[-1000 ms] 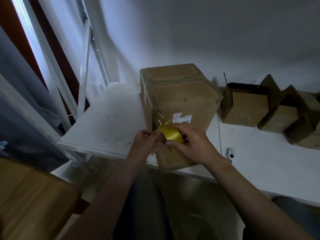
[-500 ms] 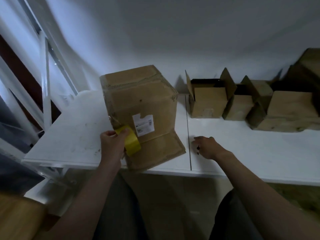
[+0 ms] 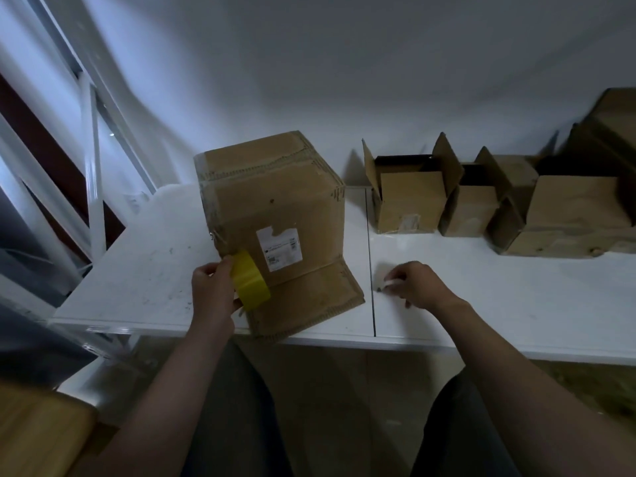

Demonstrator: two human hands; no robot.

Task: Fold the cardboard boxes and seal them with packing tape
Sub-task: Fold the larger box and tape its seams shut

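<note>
Yellow tape roll [image 3: 250, 280] in left hand [image 3: 213, 292], before cardboard box [image 3: 275, 208], right hand [image 3: 414, 284] apart

Packing room: cardboard boxes [image 3: 407, 201], white table [image 3: 481, 287]

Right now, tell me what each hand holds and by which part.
Left hand grips the yellow tape roll by its outer rim. Right hand curls on the table; whether it holds anything cannot be told.

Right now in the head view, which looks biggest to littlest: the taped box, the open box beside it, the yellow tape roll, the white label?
1. taped box
2. open box
3. yellow tape roll and white label: look about alike, so unranked
</note>
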